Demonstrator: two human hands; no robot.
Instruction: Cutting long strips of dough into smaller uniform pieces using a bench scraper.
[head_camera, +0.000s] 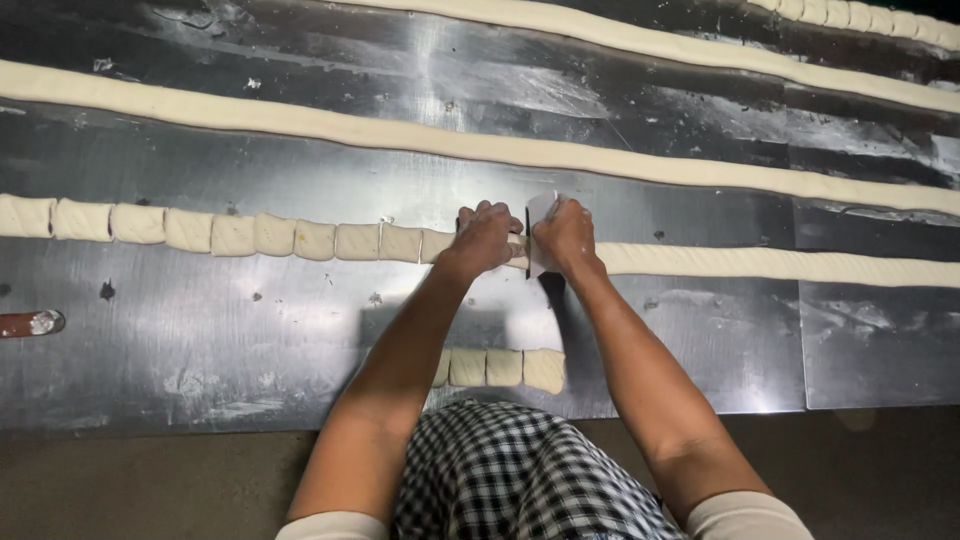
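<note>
now right hand (566, 236) presses white scraper (540, 222) into dough rope (760, 263).

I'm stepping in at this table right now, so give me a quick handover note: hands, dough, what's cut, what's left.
Left hand presses on the dough rope at the cut point. Right hand holds a white scraper upright on it.
Cut pieces run in a row to the left; a few more pieces lie near the table's front edge.
Left: the rope's uncut right stretch, plus a long uncut rope behind and others further back.
</note>
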